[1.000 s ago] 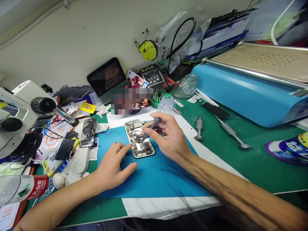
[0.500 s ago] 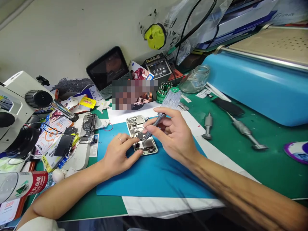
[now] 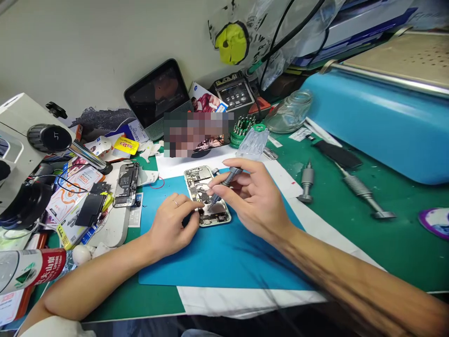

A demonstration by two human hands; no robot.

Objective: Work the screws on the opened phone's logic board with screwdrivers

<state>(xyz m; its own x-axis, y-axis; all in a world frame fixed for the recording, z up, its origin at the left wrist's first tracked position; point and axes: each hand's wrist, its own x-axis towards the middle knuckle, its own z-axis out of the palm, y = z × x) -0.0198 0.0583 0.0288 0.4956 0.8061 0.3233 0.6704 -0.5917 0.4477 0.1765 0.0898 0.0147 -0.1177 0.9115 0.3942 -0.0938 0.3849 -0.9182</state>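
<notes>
An opened smartphone (image 3: 205, 180) with its inner parts bare lies on the blue mat (image 3: 182, 262). At its left edge is my left hand (image 3: 175, 220), closed, index fingertip over the edge and thumb beside it. A ring is on one of its fingers. My right hand (image 3: 256, 196) is wrapped round a small grey screwdriver (image 3: 229, 179), held tilted. Its tip points down into the lower half of the phone; whether it sits on a screw is too small to tell.
To the left are a microscope (image 3: 52, 136), a second opened phone (image 3: 126, 185), boxes and a bottle (image 3: 31, 269). Behind stand a screen device (image 3: 157, 96), a green bit holder (image 3: 242, 131) and a glass jar (image 3: 291, 112). Two more screwdrivers (image 3: 307, 182) lie right, before a blue case (image 3: 368, 131).
My left thumb has drawn back from the phone's lower part toward the index finger. My right hand keeps the screwdriver at nearly the same spot. The view has shifted slightly.
</notes>
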